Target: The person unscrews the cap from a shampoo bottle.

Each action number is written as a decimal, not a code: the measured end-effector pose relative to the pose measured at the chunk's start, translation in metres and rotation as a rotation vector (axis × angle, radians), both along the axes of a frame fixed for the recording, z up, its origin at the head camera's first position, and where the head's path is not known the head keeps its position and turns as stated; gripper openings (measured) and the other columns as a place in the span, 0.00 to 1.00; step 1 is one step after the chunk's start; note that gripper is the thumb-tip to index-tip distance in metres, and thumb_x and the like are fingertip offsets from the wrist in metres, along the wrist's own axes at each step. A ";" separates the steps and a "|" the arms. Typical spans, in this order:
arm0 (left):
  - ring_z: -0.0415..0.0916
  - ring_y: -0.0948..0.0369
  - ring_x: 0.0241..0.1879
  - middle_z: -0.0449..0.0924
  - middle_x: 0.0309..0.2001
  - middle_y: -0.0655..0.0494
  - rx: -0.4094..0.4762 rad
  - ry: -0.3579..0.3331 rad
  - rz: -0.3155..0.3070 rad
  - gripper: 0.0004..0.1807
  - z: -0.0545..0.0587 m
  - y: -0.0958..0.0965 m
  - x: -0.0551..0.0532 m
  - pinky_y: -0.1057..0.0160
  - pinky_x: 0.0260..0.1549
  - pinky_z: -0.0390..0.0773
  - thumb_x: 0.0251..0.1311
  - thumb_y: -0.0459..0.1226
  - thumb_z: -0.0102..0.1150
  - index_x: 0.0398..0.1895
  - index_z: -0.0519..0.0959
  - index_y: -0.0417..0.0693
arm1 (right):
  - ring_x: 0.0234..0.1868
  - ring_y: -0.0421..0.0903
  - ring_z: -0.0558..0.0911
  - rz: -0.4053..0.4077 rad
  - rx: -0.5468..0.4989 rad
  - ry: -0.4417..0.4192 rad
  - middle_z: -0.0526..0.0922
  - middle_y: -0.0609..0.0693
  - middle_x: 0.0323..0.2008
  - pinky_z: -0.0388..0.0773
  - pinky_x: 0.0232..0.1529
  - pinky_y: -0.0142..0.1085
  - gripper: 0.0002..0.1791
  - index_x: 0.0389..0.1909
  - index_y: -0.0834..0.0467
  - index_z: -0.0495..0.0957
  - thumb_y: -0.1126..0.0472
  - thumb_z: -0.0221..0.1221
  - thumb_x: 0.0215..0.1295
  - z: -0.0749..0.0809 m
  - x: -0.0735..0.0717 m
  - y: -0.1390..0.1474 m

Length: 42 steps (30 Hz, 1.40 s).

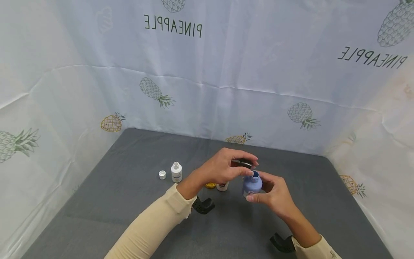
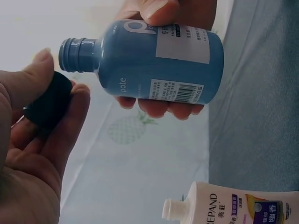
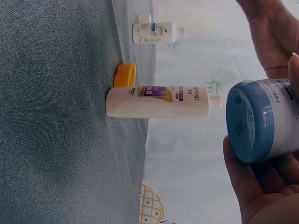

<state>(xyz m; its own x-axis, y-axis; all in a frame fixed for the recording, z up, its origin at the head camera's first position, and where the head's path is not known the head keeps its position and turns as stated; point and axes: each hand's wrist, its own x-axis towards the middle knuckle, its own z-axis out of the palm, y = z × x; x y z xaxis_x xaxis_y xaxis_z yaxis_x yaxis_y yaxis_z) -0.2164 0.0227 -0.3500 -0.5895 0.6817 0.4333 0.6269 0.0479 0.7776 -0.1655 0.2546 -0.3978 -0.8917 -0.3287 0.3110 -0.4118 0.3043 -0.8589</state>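
Note:
A small blue bottle [image 1: 251, 186], its threaded neck bare, is gripped around the body by my right hand [image 1: 276, 192]. Thumb and fingers lie on opposite sides of it, and its base shows in the right wrist view. My left hand [image 1: 223, 166] pinches a black cap [image 2: 50, 100] between thumb and fingers, just off the mouth of the blue bottle. In the left wrist view the cap sits apart from the neck. Below the hands, a white lotion bottle [image 3: 159, 101] with an uncapped neck stands on the table, partly hidden by my left hand in the head view.
Beside the lotion bottle lies a yellow cap [image 3: 124, 75]. Farther left stand an uncapped white Dove bottle [image 1: 176, 172] and a small white cap [image 1: 162, 175]. Grey cloth covers the table [image 1: 129, 201]; a pineapple-print curtain [image 1: 207, 108] hangs around its back and sides.

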 end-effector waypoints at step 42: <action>0.87 0.47 0.55 0.85 0.55 0.37 0.202 -0.259 0.134 0.23 -0.018 0.001 0.008 0.65 0.52 0.87 0.63 0.28 0.70 0.62 0.80 0.38 | 0.48 0.37 0.88 -0.002 0.028 0.025 0.89 0.35 0.48 0.86 0.50 0.29 0.30 0.58 0.68 0.81 0.73 0.75 0.52 0.003 0.002 0.004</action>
